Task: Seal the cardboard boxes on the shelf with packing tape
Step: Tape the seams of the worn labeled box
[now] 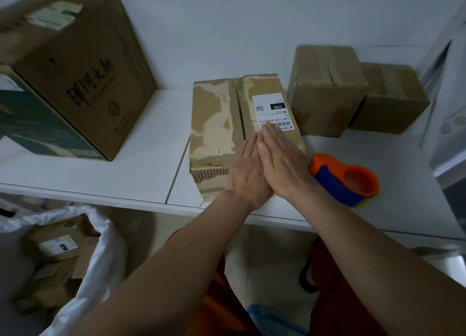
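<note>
A long cardboard box point(216, 123) with torn old tape and a white shipping label lies on the white shelf point(126, 169), its centre seam running away from me. My left hand point(245, 174) and my right hand point(282, 159) lie flat, fingers straight, side by side on the near right part of its top. Just right of the box sits an orange and blue tape dispenser point(345, 181) on the shelf, untouched.
A large brown box point(83, 65) with black print stands at the left, beside a dark green box point(32, 123). Two smaller cardboard boxes point(325, 88) point(390, 101) stand at the back right. Below the shelf a white bag point(100, 260) holds several parcels.
</note>
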A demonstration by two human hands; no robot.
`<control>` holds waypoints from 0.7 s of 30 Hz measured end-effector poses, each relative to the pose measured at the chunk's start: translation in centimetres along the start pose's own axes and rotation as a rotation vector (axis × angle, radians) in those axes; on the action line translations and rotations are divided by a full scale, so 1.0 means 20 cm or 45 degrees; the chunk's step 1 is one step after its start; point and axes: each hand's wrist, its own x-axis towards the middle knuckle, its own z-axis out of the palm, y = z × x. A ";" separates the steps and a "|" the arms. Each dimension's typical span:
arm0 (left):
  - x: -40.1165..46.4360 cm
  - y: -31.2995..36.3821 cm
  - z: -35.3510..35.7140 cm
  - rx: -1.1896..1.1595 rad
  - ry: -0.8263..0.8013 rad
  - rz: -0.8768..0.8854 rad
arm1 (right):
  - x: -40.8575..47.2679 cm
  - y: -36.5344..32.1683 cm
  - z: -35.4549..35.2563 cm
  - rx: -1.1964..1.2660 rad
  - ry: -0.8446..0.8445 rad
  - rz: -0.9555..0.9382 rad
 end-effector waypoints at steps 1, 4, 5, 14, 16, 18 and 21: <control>-0.04 -0.04 0.03 0.005 0.001 0.027 | 0.00 0.01 0.02 -0.092 -0.014 -0.013; -0.16 -0.20 0.08 -0.028 0.111 0.033 | -0.02 0.04 0.02 -0.267 -0.080 -0.079; -0.19 -0.25 0.10 -0.045 0.165 0.012 | -0.02 0.04 0.02 -0.313 -0.089 -0.098; -0.33 -0.45 0.18 -0.168 0.316 -0.165 | -0.03 0.05 0.04 -0.540 -0.115 -0.173; -0.38 -0.48 0.21 -0.248 0.271 -0.255 | -0.03 0.05 0.03 -0.569 -0.138 -0.184; -0.44 -0.52 0.23 -0.244 0.072 -0.502 | -0.03 0.05 0.02 -0.586 -0.138 -0.201; -0.45 -0.54 0.19 -0.273 0.299 -0.535 | -0.02 0.03 0.00 -0.585 -0.189 -0.198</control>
